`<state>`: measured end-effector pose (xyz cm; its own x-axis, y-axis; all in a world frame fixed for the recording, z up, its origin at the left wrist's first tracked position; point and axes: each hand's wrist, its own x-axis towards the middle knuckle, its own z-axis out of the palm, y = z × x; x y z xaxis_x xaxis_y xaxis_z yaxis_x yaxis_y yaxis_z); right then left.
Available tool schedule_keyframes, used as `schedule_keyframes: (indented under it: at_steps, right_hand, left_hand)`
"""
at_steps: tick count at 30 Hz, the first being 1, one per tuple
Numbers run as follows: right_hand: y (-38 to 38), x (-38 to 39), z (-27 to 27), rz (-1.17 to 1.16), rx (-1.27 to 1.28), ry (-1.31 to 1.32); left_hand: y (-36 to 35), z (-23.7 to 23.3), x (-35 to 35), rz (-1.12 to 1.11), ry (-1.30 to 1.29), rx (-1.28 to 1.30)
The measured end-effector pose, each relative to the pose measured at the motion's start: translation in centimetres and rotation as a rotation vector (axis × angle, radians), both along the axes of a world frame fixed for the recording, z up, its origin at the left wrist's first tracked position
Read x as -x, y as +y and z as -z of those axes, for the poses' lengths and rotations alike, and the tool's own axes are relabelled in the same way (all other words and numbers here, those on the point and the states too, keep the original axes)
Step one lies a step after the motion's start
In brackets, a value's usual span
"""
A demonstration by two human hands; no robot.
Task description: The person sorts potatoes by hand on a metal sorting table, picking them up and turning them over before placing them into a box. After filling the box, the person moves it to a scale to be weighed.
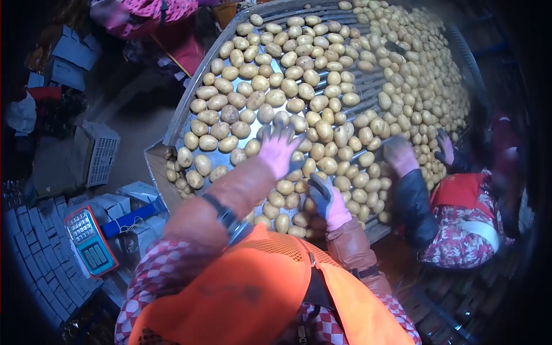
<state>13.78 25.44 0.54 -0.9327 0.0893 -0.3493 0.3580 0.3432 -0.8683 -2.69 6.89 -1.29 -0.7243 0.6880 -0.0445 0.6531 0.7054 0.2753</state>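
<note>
Many yellow-brown potatoes (260, 83) lie spread over a metal sorting table (238, 129) with rollers on its right part. My left hand (279, 148), in a pink and grey glove, rests on the potatoes with its fingers spread and holds none. Lower and to the right, my right hand (329, 200), gloved alike, is beside potatoes near the front edge, its fingers apart and palm side partly showing. Some potatoes under both hands are hidden.
At the right, a co-worker (466, 221) reaches over the table with gloved hands (401, 154). Another person (146, 17) stands at the upper left. A cardboard box (158, 172) adjoins the left edge; a red scale display (91, 241) and a white crate (103, 152) are further left.
</note>
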Motion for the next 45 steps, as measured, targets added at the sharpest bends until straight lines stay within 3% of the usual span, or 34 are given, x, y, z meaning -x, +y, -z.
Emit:
schedule_keyframes:
  at_steps: [1,2,3,7,8,9,11,13,15,16,18,19,20,21,23,25,26,28,30,32,33,34,35,36,37,39,42,45]
  right_hand:
    - [0.4,-0.2,1.2,0.090,0.131,-0.011]
    - [-0.4,0.4,-1.8,0.055,-0.062,0.028]
    - [0.7,0.2,-0.4,0.115,0.002,0.027]
    - [1.3,0.7,0.1,0.178,0.048,-0.001]
    - [0.8,1.0,-0.5,0.171,0.037,-0.012]
    - [0.4,1.5,-1.1,0.165,0.022,-0.015]
    - [-0.5,1.9,-1.1,0.196,0.065,0.013]
    - [-1.1,1.6,0.7,0.184,0.104,0.043]
    - [-1.0,1.2,2.0,0.161,0.087,0.046]
    - [-0.7,1.5,0.2,0.055,-0.015,0.049]
    - [-0.6,1.1,0.3,0.073,-0.046,0.065]
    - [0.3,1.5,0.4,0.085,-0.060,0.074]
    - [1.2,1.6,0.6,0.191,-0.002,0.078]
    - [1.8,1.5,1.0,0.293,0.060,0.079]
    - [2.6,1.6,1.8,0.486,0.195,0.079]
    - [3.9,2.1,2.2,0.681,0.319,0.091]
    - [4.7,2.8,2.0,0.691,0.301,0.100]
    - [6.3,5.1,1.0,0.591,-0.237,0.392]
    - [4.3,7.5,-5.7,0.300,-0.821,0.041]
    - [0.5,7.5,-1.2,0.106,-1.072,-0.049]
    - [-1.3,7.0,1.2,0.057,-1.094,-0.066]
    - [-2.9,6.5,3.0,0.020,-1.095,-0.062]
    - [-4.4,7.1,-0.2,-0.105,-1.008,-0.198]
    - [-5.0,7.2,0.2,-0.093,-1.013,-0.189]
    - [-6.0,6.8,1.0,-0.185,-0.989,-0.058]
    - [-6.5,6.6,0.3,-0.399,-1.013,0.043]
    - [-4.6,6.3,0.4,-0.459,-0.876,0.042]
    - [-2.6,4.7,-0.7,-0.373,-0.832,0.027]
  left_hand:
    - [-2.3,0.6,-1.1,0.090,-0.003,-0.067]
    - [-5.1,0.4,-2.3,0.144,-0.028,-0.075]
    - [-7.7,-0.1,-3.3,0.198,-0.053,-0.086]
    - [-11.9,-0.4,-4.6,-0.092,-0.102,-0.118]
    - [-11.6,-1.6,-4.2,-0.200,-0.158,-0.067]
    - [-10.1,-2.2,-2.4,-0.182,0.100,-0.353]
    - [-6.4,-4.3,2.8,-0.130,0.304,-0.508]
    - [-2.6,-1.8,8.1,-0.303,0.213,-0.320]
    - [0.9,1.7,11.7,-0.319,0.262,-0.241]
    - [2.1,1.4,12.5,-0.313,0.279,-0.226]
    - [3.2,1.1,12.0,-0.345,-0.009,-0.109]
    - [3.1,1.9,11.1,-0.309,-0.015,-0.130]
    - [2.1,0.9,10.2,-0.189,-0.082,0.046]
    - [1.4,-0.7,9.0,-0.163,-0.195,0.037]
    - [-0.9,0.6,6.4,-0.210,-0.108,-0.120]
    - [-3.2,-0.2,5.6,-0.164,-0.247,-0.056]
    - [-4.5,1.1,4.6,-0.192,-0.138,-0.157]
    - [-6.3,-1.5,3.5,-0.128,0.089,-0.390]
    - [-8.8,-0.5,3.7,-0.237,0.288,-0.292]
    - [-11.7,1.9,3.1,-0.545,0.097,-0.192]
    - [-12.4,3.2,2.8,-0.644,0.083,-0.052]
    - [-11.1,3.1,2.6,-0.631,0.093,-0.077]
    - [-9.6,2.5,2.0,-0.621,-0.011,0.072]
    - [-8.4,1.9,1.1,-0.608,-0.116,0.231]
    - [-7.1,1.3,-0.2,-0.605,-0.112,0.222]
    - [-4.8,0.1,-2.0,-0.267,-0.199,0.142]
    - [-5.1,0.4,-2.6,-0.150,-0.110,0.024]
    - [-9.0,-2.1,-2.5,-0.165,-0.166,-0.003]
